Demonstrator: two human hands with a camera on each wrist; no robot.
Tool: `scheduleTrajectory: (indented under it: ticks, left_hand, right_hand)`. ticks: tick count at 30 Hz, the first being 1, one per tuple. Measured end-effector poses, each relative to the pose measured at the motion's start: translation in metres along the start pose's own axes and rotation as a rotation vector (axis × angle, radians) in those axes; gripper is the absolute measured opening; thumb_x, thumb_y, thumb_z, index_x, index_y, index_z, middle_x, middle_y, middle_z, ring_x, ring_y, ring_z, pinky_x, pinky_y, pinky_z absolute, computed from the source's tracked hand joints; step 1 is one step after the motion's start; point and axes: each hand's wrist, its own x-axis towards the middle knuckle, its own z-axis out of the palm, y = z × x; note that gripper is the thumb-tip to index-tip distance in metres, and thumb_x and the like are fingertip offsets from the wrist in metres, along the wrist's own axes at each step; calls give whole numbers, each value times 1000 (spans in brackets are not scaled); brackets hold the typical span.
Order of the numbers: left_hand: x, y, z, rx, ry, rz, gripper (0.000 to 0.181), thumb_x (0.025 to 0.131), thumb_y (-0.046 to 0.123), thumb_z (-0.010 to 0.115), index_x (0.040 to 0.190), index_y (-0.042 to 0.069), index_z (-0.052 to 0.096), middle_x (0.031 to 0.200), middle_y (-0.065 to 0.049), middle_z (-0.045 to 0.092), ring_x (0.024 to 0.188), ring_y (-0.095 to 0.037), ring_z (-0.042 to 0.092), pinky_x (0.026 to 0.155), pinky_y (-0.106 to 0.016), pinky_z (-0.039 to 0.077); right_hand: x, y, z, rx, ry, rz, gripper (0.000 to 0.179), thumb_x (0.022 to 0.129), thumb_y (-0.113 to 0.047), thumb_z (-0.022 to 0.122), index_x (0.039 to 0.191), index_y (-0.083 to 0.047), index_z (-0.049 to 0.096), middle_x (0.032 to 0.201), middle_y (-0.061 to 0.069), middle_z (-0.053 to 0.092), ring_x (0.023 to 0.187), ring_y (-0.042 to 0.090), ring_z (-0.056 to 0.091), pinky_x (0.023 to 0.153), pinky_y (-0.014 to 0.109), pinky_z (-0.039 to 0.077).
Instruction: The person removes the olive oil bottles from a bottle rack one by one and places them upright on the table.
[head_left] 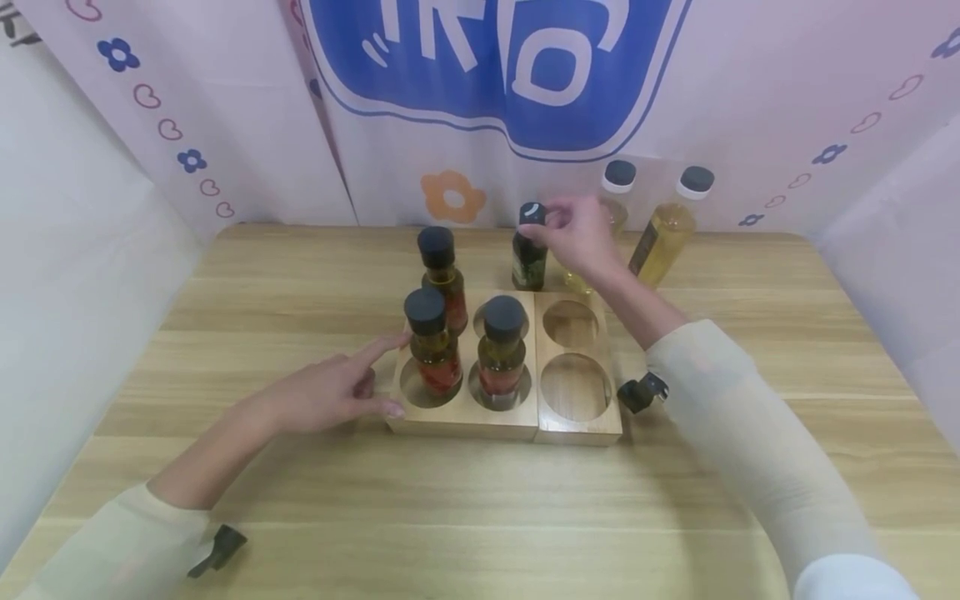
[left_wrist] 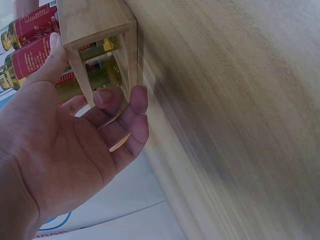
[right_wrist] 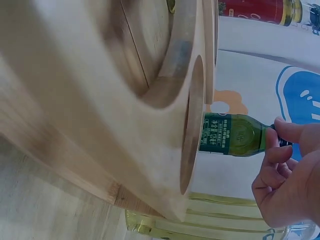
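Observation:
A wooden rack (head_left: 462, 431) with round holes stands mid-table. Three red-labelled, dark-capped bottles are in it: one at the back left (head_left: 444, 292), one at the front left (head_left: 435, 358) and one at the front middle (head_left: 501, 358). My left hand (head_left: 322, 392) touches the rack's left side with thumb and index finger; in the left wrist view its other fingers (left_wrist: 131, 127) bend loosely. Behind the rack, my right hand (head_left: 581, 237) pinches the black cap of a small green bottle (right_wrist: 232, 134). The rack hides this bottle's base, so I cannot tell whether it touches the table.
Two clear bottles of yellowish liquid with black-and-white caps stand at the back right, one partly behind my right hand (head_left: 619, 177), the other farther right (head_left: 667, 229). A printed white curtain (head_left: 375, 183) hangs behind the table (head_left: 480, 517).

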Motion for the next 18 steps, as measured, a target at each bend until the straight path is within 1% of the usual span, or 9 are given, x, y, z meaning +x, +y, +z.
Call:
scheduleTrajectory:
  ticks: [2,5,10,13,18]
  left_hand:
    - [0,0,0,2,2,5,99,94,54,71,167,16,16,70,2,55,61,-13,48,59,-32,43]
    - [-1,-1,1,3,4,9,98,94,54,71,167,16,17,69,3,54,61,-13,47,58,-31,42]
    - [0,-1,0,2,4,9,98,94,54,71,167,17,17,69,2,54,61,-13,47,58,-31,42]
    - [0,-1,0,5,4,8,98,94,54,71,167,17,17,70,3,54,61,-13,47,58,-31,42]
    - [0,-2,1,5,0,4,98,94,55,71,167,17,16,69,3,54,61,-13,47,58,-31,42]
  right_hand:
    - [0,0,0,-9,-11,15,61,94,-33,80,143,-2,60,100,12,78,94,22,74,68,28,48]
    - [1,1,1,-15,-14,15,64,95,-33,79,145,0,57,99,11,79,106,25,73,77,29,48]
    - [2,0,0,-36,-5,-2,65,96,-32,77,146,2,55,96,10,79,112,26,71,81,32,47]
    - [1,-1,-1,-55,-10,-5,65,97,-32,76,147,3,54,98,11,79,111,26,71,82,33,48]
    - [0,-1,-2,-91,-25,-10,66,95,-30,78,147,2,54,102,16,77,97,28,72,84,38,52]
